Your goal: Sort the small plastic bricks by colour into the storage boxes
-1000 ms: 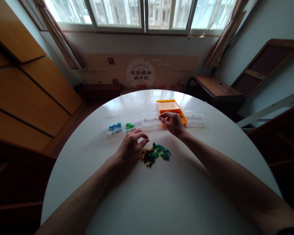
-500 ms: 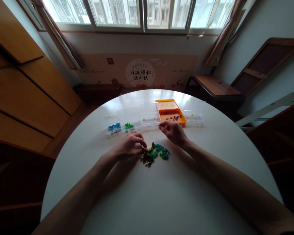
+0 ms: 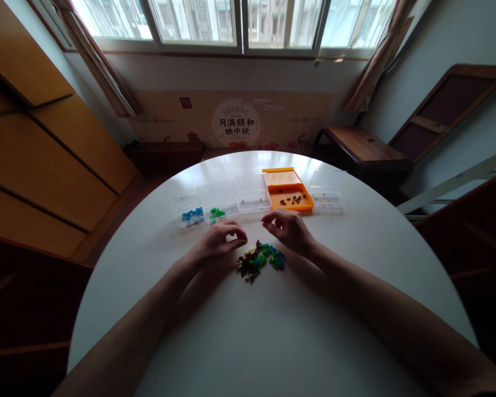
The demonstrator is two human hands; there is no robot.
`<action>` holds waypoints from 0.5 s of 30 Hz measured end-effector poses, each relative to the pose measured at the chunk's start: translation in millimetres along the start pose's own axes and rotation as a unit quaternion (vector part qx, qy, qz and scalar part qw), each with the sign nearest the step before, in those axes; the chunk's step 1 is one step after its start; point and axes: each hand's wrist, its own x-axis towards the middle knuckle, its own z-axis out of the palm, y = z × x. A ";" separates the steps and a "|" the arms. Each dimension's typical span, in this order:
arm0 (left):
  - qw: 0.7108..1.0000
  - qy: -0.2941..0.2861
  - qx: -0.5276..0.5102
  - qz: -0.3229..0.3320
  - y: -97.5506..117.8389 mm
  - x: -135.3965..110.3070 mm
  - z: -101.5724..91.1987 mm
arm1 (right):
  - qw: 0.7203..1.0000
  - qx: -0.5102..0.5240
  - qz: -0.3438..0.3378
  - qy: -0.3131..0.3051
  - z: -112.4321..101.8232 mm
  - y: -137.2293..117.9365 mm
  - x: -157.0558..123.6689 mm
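Observation:
A mixed pile of small toy bricks [image 3: 259, 261] in brown, green, blue and cream lies on the white round table [image 3: 248, 331]. Just beyond its left side hovers my left hand [image 3: 222, 239], thumb and forefinger pinched together; whatever sits between the tips is too small to make out. My right hand [image 3: 288, 230] is above the table between the pile and the orange box [image 3: 294, 206], its fingers curled into a pinch whose content I cannot tell. Brown bricks lie scattered inside that box, its lid laid back.
Clear lidded boxes stand in a row: one with blue bricks [image 3: 192, 215], one with green bricks [image 3: 217, 213], another clear box [image 3: 254, 205] with a few cream bits, and a right-hand clear box [image 3: 328, 199] with yellow bits. A wooden stool [image 3: 367, 144] stands beyond the table.
My left hand has lifted away from the pile, slightly up. My right hand has drawn back from the orange box's front edge, a little left and nearer to me.

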 end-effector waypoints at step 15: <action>0.991 0.037 -0.113 -0.061 3.2 2.2 7.8 | 0.994 0.015 -0.100 -0.051 9.3 -24.5 -7.8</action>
